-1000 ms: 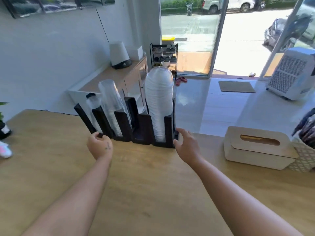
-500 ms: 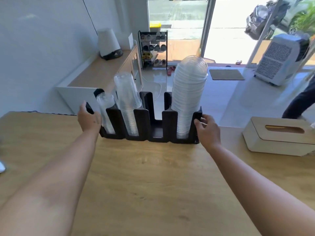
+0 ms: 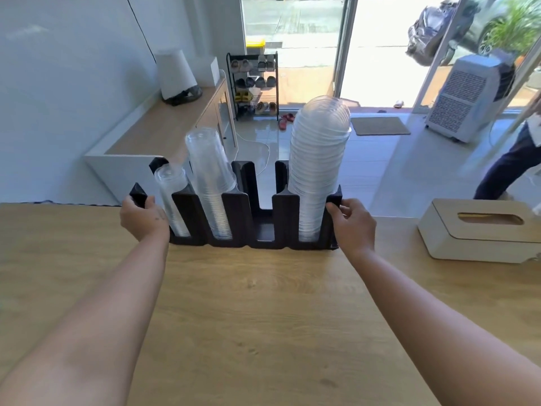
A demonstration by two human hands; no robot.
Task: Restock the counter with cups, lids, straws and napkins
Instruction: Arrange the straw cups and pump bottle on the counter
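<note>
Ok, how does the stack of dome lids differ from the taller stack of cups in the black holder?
The dome lid stack is wider and rises higher than the tall cup stack. The lids fill the rightmost slot, the cups the second slot from the left. The lids' rims show as tight ridges; the cups look smoother. Both are clear plastic and stand in the black holder.

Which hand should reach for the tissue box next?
Probably the right hand: the tissue box sits on its side of the counter, while the left hand grips the far end of the black organizer.
</note>
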